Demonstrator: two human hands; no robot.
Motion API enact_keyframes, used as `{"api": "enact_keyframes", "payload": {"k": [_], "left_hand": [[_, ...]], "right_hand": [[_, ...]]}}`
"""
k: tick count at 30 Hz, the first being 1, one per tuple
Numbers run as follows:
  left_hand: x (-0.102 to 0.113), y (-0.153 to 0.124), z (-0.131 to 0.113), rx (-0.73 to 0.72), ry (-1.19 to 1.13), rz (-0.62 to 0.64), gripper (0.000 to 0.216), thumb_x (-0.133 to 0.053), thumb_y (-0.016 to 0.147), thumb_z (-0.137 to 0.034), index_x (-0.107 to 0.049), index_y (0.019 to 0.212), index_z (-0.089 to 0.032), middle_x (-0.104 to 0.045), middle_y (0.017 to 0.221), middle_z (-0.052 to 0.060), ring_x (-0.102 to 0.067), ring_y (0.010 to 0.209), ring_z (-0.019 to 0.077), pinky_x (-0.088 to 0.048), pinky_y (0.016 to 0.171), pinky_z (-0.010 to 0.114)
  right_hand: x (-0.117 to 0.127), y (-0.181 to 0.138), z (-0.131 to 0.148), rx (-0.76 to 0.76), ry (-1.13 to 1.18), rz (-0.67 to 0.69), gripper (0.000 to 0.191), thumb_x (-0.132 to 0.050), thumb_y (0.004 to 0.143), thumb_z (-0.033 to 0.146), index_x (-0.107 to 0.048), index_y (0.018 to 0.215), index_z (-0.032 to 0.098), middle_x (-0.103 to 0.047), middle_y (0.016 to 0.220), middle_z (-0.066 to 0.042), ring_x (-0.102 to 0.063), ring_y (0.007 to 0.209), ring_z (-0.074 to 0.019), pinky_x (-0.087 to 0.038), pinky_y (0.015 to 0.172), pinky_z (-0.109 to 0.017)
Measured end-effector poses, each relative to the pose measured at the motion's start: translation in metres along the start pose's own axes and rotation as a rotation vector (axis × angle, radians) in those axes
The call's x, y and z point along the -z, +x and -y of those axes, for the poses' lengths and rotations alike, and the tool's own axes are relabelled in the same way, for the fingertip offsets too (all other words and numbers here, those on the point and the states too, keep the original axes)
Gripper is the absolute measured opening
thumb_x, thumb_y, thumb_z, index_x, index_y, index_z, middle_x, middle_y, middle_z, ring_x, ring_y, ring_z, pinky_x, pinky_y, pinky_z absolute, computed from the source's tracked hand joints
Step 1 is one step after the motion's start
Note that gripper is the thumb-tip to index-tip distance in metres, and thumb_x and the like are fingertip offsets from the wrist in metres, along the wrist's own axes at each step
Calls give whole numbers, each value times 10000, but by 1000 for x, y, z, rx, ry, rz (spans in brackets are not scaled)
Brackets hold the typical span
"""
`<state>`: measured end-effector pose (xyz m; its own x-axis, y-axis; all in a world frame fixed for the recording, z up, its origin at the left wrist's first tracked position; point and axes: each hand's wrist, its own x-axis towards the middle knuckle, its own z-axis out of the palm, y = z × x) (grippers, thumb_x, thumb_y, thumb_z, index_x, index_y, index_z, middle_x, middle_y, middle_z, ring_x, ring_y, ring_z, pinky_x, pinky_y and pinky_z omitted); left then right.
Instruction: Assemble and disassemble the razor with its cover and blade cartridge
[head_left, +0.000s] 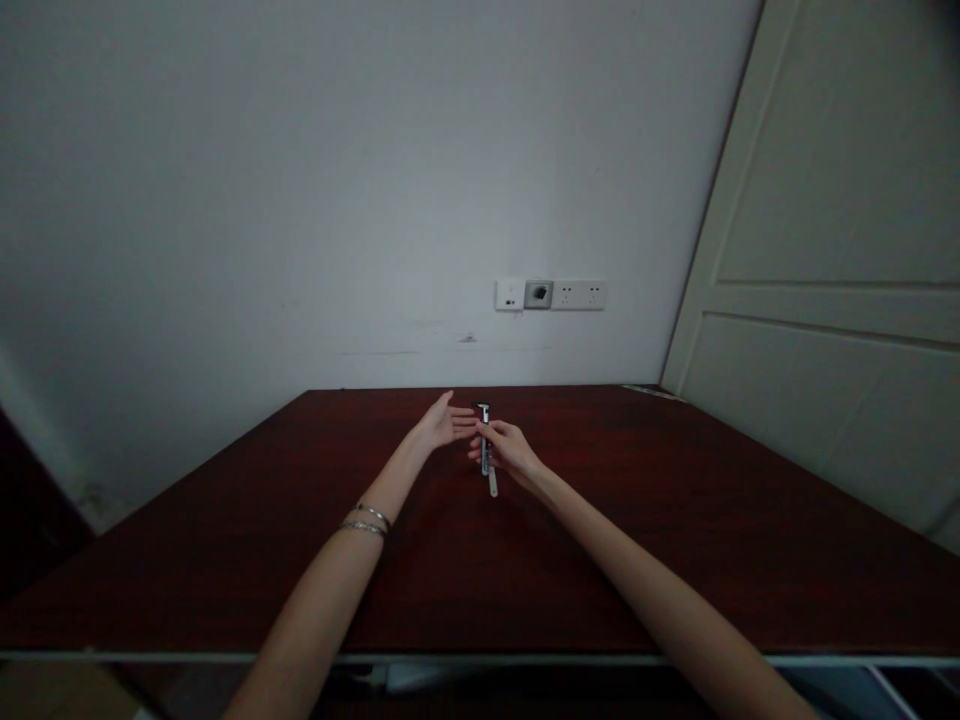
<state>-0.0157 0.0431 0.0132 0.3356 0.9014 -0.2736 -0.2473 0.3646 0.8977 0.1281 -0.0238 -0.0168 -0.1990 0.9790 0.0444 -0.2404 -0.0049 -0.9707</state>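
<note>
My right hand (510, 448) is closed around a slim silver-and-black tool (485, 464), thumb and fingers pinching its middle. The tool stands roughly upright in the view, with a short dark crosspiece at its top. From its lower end a pale narrow strip (493, 484) with a small hole sticks out. I cannot make out for certain what kind of tool it is. Just to the left, my left hand (444, 422) is open, thumb raised and fingers stretched toward the tool. Its fingertips come close to the shaft; whether they touch it, I cannot tell.
Both arms reach over a dark red-brown wooden table (225, 540) that meets a pale wall (375, 200). Low on the wall is a row of sockets (577, 295). A panelled light door (832, 300) borders the table's right side. Two bracelets (366, 522) circle my left wrist.
</note>
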Motion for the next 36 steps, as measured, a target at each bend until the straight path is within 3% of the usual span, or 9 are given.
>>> {"api": "enact_keyframes", "payload": {"k": [6,11,20,26,31,36], "left_hand": [[-2,26,11,33,-348,186,619,-139,894,-499,-406,1168,-12,-567,1048,258,-613,907,280,-497,711,390],[2,31,27,12,-481,183,712,-75,863,-580,-356,1223,-34,-546,1103,271,-588,982,321,-493,724,452],[-8,17,34,26,-538,166,772,-101,854,-588,-388,1233,20,-551,1095,296,-569,1013,356,-497,717,449],[-12,19,42,21,-525,188,807,-60,849,-588,-412,1241,24,-550,1104,278,-579,1007,344,-501,736,422],[-13,20,44,37,-525,208,814,-41,850,-584,-402,1253,23,-558,1087,269,-579,1005,348,-509,720,429],[-15,19,45,46,-537,228,842,-49,851,-589,-376,1248,76,-568,1037,297,-550,1049,361,-511,730,431]], "right_hand": [[-7,-6,-4,-22,17,-24,200,-588,806,329,-474,764,171,-584,546,27,-572,412,-98,-471,403,-198],[-11,-11,-9,-46,81,-58,212,-602,786,336,-467,747,178,-543,520,49,-533,394,-78,-478,406,-203],[-17,-13,-18,-125,194,30,278,-571,770,399,-385,711,202,-424,435,93,-291,308,-24,-213,311,-123],[-14,-15,-21,-338,274,96,374,-390,842,542,-353,686,204,-344,406,97,-256,314,-34,-186,328,-115],[-15,-15,-24,-341,284,63,389,-384,859,530,-429,704,175,-309,399,105,-246,309,-23,-182,330,-112],[-15,-14,-26,-306,326,12,369,-380,881,473,-410,665,175,-297,393,106,-240,300,-15,-175,328,-104]]}}
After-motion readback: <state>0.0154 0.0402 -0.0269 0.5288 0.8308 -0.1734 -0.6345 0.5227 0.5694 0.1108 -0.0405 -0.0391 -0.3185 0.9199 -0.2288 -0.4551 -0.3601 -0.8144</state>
